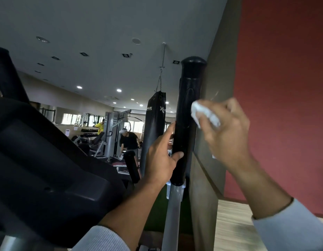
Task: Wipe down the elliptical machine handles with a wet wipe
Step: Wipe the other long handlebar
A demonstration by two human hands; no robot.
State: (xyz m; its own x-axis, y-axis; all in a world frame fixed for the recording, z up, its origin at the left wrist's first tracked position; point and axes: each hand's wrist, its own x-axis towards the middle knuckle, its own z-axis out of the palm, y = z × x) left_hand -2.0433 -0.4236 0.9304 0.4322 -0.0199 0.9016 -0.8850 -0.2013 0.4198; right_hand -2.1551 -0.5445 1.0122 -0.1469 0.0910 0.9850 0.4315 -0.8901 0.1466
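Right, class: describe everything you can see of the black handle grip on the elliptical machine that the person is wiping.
The black handle grip is a long padded sleeve, slightly glossy like rubber or foam, with a rounded cap on top. It stands almost upright, leaning a little, on a silver metal tube that runs out below it. The left hand grips its lower part, thumb across the front. The right hand holds a crumpled white wet wipe at its upper right side. A grey-brown wall edge stands just behind.
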